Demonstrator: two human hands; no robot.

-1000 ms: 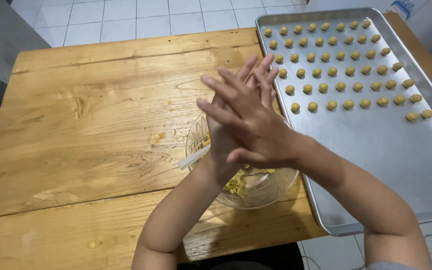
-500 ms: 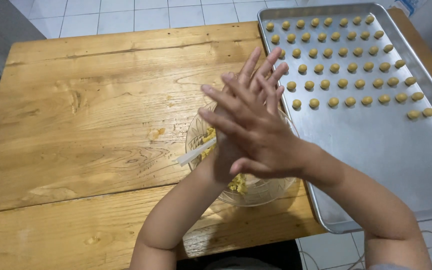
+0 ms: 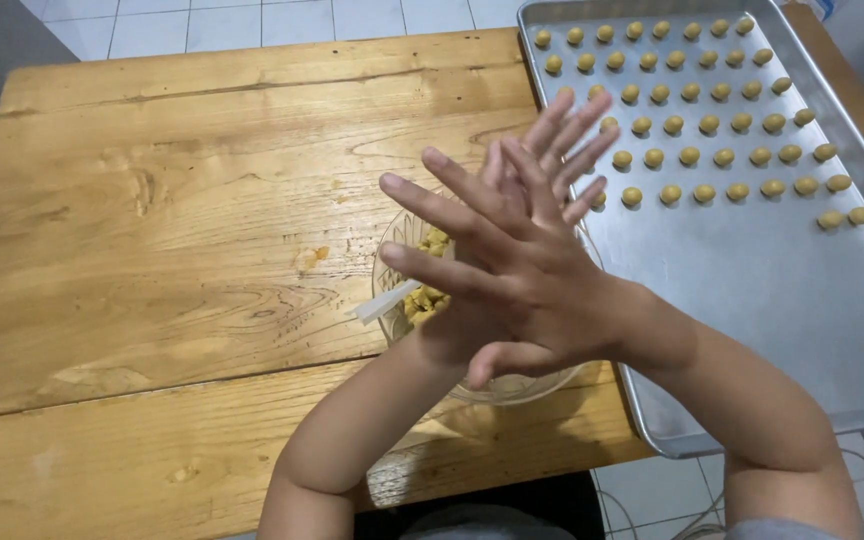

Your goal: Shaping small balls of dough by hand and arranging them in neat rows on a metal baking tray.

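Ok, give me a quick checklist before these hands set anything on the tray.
1. Hands meet over the bowl: right hand lies on the left hand, above the glass bowl. Ok.
2. Dough ball between the palms: cannot tell, hidden.
3. Free room on the metal tray: ok, the near half is bare.
4. Dough balls in tidy rows: ok.
5. Dough left in the bowl: ok.

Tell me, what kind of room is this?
Probably a home kitchen or baking spot. A metal tray holds rows of small dough balls, a glass bowl of dough sits on a wooden table, and the floor is white tile. Two hands press together above the bowl.
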